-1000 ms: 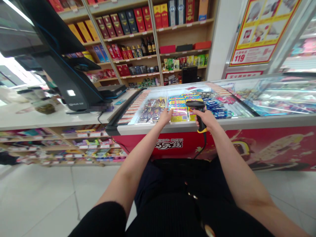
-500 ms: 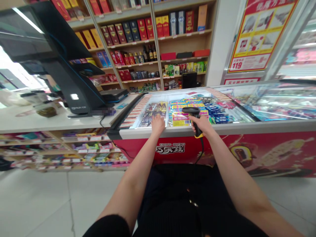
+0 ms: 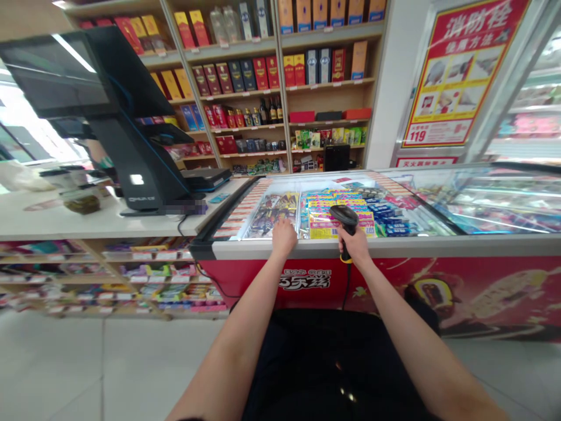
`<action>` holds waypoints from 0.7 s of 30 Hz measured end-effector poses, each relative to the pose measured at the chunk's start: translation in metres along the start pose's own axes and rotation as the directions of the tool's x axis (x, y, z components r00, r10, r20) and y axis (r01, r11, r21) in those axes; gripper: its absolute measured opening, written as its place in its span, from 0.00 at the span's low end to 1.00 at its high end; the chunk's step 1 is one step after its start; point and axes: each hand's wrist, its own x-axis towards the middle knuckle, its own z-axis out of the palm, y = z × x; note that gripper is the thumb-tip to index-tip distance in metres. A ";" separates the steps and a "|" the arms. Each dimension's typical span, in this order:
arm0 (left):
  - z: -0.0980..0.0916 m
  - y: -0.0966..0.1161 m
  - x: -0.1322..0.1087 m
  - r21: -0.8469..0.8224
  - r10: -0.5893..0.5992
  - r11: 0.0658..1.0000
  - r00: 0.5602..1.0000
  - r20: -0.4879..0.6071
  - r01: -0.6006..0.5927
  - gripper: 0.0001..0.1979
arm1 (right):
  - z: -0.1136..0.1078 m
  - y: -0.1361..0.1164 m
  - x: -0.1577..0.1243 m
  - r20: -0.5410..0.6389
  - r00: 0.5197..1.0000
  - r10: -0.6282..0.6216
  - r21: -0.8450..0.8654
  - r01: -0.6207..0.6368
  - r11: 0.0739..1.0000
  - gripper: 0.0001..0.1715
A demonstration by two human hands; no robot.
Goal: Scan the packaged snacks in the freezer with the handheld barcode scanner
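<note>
My right hand (image 3: 356,245) is wrapped round the grip of a black barcode scanner (image 3: 344,217) with a yellow end at its base. The scanner is upright above the front rim of a red chest freezer (image 3: 254,278), and its cable hangs down the front. My left hand (image 3: 284,235) is at that rim with its fingers curled. Whether anything is inside those fingers is hidden. Just beyond it lie dark and gold wrapped ice creams (image 3: 269,213) in a white basket. Behind the scanner are yellow and pink packs (image 3: 318,225), with blue packets (image 3: 390,216) to their right.
On the left, a white counter (image 3: 193,225) bears a till with a screen (image 3: 56,76), a covered cup (image 3: 56,177) and a jar (image 3: 82,199). Shelves of boxes and bottles (image 3: 272,111) rise behind the freezer. A red and yellow poster (image 3: 460,76) hangs at right.
The view has tilted up, so the freezer and counter sit lower in the picture. My left hand's fingers look more curled. My right hand still holds the scanner, turned slightly.
</note>
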 end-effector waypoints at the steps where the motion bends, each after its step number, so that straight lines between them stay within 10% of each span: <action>1: 0.000 0.000 0.000 -0.003 -0.005 1.000 1.000 0.004 0.005 0.20 | 0.000 0.004 0.000 -0.015 1.000 -0.010 0.016 0.010 1.000 0.15; 21: 0.001 0.024 -0.001 -0.311 -0.018 0.949 0.995 0.096 0.047 0.26 | -0.005 0.007 -0.003 0.064 0.998 -0.013 0.162 0.003 0.987 0.17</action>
